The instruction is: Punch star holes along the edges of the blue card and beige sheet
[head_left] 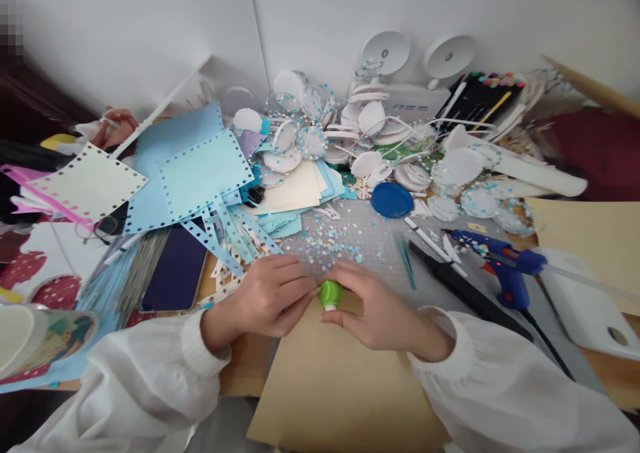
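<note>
My right hand [373, 306] grips a small green craft punch [330, 294] with a white lower part, thumb below and fingers above. Close against its left side, my left hand [273, 295] is closed in a pinch; what its fingertips hold, if anything, is hidden. Both hands are over the near edge of the grey mat, above a sheet of tan paper [340, 393]. Just beyond them lie scattered small blue and white paper cut-outs [333, 240]. Strips with punched holes [215, 246] spread to the left of these.
Left are hole-edged blue sheets [205, 173], a dark phone [175, 266] and a paper cup [45, 340]. White discs [285, 136] pile up at the back beside a blue lid [392, 200]. Tweezers [406, 261], a black pen-like tool [465, 290] and a blue glue gun [515, 266] lie right.
</note>
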`<state>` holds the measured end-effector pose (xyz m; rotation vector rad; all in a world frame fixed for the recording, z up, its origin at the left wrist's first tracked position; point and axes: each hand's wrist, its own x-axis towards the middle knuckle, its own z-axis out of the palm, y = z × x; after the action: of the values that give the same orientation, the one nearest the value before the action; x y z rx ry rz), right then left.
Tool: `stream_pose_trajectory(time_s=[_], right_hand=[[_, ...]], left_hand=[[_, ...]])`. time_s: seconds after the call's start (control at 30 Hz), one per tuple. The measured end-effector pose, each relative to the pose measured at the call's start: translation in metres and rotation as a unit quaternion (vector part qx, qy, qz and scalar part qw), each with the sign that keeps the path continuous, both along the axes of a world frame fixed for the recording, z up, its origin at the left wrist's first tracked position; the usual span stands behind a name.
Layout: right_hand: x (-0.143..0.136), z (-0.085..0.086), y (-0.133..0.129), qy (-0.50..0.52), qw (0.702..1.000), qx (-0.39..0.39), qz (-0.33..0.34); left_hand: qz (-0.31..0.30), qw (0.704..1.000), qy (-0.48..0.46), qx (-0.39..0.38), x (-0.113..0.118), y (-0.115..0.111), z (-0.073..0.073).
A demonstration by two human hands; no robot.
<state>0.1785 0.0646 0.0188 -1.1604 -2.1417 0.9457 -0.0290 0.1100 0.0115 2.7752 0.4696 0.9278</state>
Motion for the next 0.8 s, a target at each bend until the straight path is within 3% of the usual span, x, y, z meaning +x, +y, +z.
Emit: stream_pose_trajectory(time_s=[0.13,0.3,0.43,0.6,0.8], right_hand=[[-0.003,-0.001,-0.001,0.009,0.999,0.03,-0.006],[-0.004,-0.003,0.0,-0.003,0.998,0.06,0.005],[-0.004,-0.006,0.001,-0.026,0.997,0.074,-0.002],[-0.003,-0.011,0.0,-0.009,0.998,0.06,-0.003],[-0.002,-0.015,0.002,0.028,0.998,0.054,-0.01]], left_hand=[[-0.006,1.0,0.006,0.004,-0.001,0.001,0.003],[0.022,0.996,0.054,-0.074,0.005,0.003,0.012],[0.025,0.991,0.106,-0.074,0.014,0.002,0.007],[-0.01,0.988,0.067,-0.142,0.017,0.002,-0.003],[-0.023,0.978,0.016,-0.205,0.018,0.002,-0.004]])
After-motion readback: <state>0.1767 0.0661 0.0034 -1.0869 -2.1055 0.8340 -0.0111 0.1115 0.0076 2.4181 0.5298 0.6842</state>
